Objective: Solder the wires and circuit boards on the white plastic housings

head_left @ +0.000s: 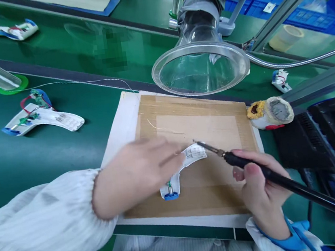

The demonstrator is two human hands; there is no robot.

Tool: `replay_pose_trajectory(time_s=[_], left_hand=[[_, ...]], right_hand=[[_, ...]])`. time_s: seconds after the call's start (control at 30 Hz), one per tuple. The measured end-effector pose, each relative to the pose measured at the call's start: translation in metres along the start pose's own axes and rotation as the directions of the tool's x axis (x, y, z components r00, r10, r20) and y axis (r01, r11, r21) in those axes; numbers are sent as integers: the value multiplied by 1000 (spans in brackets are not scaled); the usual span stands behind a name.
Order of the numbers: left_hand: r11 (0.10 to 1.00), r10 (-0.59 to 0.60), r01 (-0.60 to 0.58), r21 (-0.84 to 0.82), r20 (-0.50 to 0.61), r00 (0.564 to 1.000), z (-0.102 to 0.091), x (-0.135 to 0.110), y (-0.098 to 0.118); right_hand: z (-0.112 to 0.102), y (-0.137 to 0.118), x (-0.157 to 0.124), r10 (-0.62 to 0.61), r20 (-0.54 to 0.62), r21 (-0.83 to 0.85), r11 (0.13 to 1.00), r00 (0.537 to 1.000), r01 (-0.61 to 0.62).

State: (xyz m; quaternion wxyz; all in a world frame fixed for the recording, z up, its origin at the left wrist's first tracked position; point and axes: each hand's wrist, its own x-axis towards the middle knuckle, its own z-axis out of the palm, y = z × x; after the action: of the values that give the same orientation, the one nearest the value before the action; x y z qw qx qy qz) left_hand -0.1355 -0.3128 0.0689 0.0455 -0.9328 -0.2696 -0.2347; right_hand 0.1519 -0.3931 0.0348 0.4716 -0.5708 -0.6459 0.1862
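White striped sleeve (pixel 40 234) at my 7 o'clock — left hand (pixel 139 173) presses flat on a light, fragile white curved circuit strip (pixel 194 155) on tan cardboard (pixel 196 113); take its edges. Right hand (pixel 261 179) clenches a black soldering iron (pixel 303 188).

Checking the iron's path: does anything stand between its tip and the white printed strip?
Nothing visible does. The tip of the soldering iron in the right hand sits right at the top edge of the white printed strip; the left hand rests on the strip beside it, not in between.
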Motion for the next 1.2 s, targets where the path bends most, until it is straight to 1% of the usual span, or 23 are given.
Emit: replay_pose_trajectory(time_s=[0.03,0.07,0.1,0.13,0.17,0.23,0.27,0.33,0.4,0.47,0.53,0.57,0.63,0.77,0.8,0.83,0.87,0.93,0.97,1.0,1.03,1.1,1.2], left_hand=[[996,89,-90,9,102,991,0,-1,6],[989,136,-144,24,199,971,0,-1,10],[984,155,-173,43,274,949,1,-2,13],[980,165,-191,53,319,933,1,-3,15],[978,173,-202,52,337,926,2,-3,15],[983,165,-182,21,331,929,0,-3,13],[990,138,-143,-8,326,935,-2,-2,11],[993,53,-19,-114,297,953,-5,1,8],[949,-34,107,-295,245,969,-7,6,6],[856,-108,192,-480,198,974,-5,12,5],[763,-174,249,-597,181,968,-1,17,5],[728,-205,274,-628,181,962,2,19,6],[689,-245,298,-660,176,954,9,19,7],[680,-288,289,-674,117,950,22,12,10],[640,-326,318,-700,127,937,25,10,9],[565,-383,369,-738,161,909,27,9,7],[457,-446,431,-778,218,868,29,8,4],[201,-540,527,-826,355,763,31,7,-5],[93,-564,549,-831,411,717,31,8,-10],[12,-572,558,-830,451,685,31,9,-14],[-45,-571,560,-827,481,665,31,9,-18],[-120,-557,557,-822,520,648,32,11,-22],[-173,-537,556,-813,551,639,31,12,-21]], right_hand=[[3,1,1,6,-19,-12,1000,1000,-6],[7,3,3,-4,-16,-37,999,1000,3],[14,6,5,-32,-2,-71,997,999,32],[21,10,6,-66,39,-115,991,997,70],[28,14,8,-88,104,-138,985,991,102],[39,21,8,-105,224,-153,978,969,141],[42,23,7,-106,265,-152,977,958,150],[42,26,1,-105,297,-153,976,949,156],[39,26,-7,-104,279,-160,975,955,153],[35,25,-14,-96,264,-168,975,960,144],[34,25,-19,-96,252,-173,975,963,143],[35,25,-20,-104,245,-173,974,964,149],[38,27,-20,-128,225,-172,971,966,169],[42,30,-19,-168,198,-177,963,966,203],[42,31,-19,-171,198,-178,962,965,207],[42,31,-19,-174,197,-177,962,965,210],[42,32,-19,-175,193,-177,962,966,210],[41,32,-20,-179,181,-181,961,967,211],[41,32,-20,-185,174,-187,958,967,217],[41,33,-20,-193,169,-196,955,967,225],[41,33,-20,-201,167,-204,951,965,234],[42,34,-21,-213,164,-216,945,963,245],[41,36,-21,-226,156,-233,938,962,258]])
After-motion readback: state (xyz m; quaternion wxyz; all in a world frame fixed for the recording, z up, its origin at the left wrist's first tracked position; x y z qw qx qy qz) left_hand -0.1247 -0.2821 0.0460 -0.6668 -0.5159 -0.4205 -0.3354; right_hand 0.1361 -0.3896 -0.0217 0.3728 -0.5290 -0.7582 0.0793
